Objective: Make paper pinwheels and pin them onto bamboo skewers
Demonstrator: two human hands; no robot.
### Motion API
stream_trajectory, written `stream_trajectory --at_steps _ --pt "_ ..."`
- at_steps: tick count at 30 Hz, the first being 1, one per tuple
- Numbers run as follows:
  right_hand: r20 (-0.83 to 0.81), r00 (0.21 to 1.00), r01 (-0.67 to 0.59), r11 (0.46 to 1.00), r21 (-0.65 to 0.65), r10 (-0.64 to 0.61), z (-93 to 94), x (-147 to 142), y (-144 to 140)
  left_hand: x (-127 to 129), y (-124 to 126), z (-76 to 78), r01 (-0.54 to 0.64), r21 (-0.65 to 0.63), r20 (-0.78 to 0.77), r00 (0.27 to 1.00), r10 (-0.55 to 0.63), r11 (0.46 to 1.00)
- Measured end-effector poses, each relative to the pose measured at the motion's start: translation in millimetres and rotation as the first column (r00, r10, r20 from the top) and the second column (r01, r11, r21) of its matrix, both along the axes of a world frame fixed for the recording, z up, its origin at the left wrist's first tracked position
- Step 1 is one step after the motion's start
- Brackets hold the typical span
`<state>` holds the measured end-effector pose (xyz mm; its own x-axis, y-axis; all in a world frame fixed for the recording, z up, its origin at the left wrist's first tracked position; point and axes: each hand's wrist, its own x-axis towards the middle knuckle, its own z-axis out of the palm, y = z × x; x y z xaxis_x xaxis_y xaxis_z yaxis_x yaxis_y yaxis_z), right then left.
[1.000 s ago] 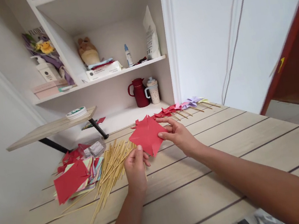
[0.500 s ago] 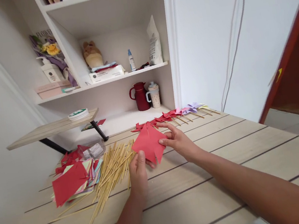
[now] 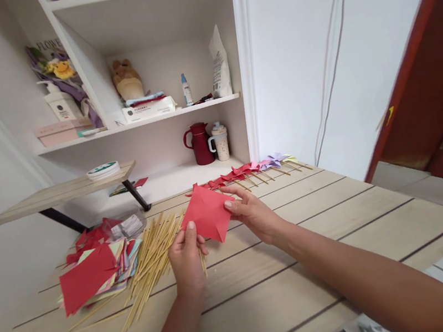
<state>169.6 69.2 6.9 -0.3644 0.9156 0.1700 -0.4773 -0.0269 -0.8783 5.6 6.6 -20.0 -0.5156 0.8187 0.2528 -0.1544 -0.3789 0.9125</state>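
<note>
Both hands grip one red paper square (image 3: 208,219) above the wooden table (image 3: 304,265): left hand (image 3: 186,258) pinches its lower-left edge, right hand (image 3: 250,215) its right corner. Loose bamboo sticks (image 3: 151,255) and a stack of uncut coloured paper (image 3: 90,268) lie left. Finished pinwheels (image 3: 251,168) line the far edge; many sheets appear unassembled.

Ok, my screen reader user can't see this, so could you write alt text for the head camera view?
Both hands, left hand and right hand, hold a red paper square above a wooden table. To the left lie bamboo sticks and a stack of coloured paper; finished pinwheels line the far edge.
</note>
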Motion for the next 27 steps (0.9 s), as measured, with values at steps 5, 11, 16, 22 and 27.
stream_trajectory --at_steps 5,11,16,22,27 --pt "-0.037 0.999 0.000 0.999 -0.045 -0.001 -1.1 -7.0 -3.7 -0.4 -4.7 8.4 0.005 0.010 0.019 1.000 -0.005 1.000" --pt "-0.077 0.985 0.157 0.987 0.017 -0.155 6.3 0.5 4.8 -10.0 5.6 36.1 0.065 0.070 0.128 0.989 -0.074 0.995" --pt "-0.060 0.977 0.212 0.973 0.090 -0.207 12.4 12.1 12.1 -15.4 19.6 34.9 0.074 -0.050 0.287 0.956 -0.057 0.996" --pt "0.023 0.982 0.183 0.967 0.178 -0.190 15.2 8.3 2.5 -0.2 12.4 24.4 0.159 0.178 0.178 0.965 -0.191 0.971" --pt "0.141 0.974 0.137 0.955 0.262 -0.178 7.7 2.8 -0.7 -0.2 8.0 18.2 0.244 0.102 0.086 0.964 -0.253 0.964"
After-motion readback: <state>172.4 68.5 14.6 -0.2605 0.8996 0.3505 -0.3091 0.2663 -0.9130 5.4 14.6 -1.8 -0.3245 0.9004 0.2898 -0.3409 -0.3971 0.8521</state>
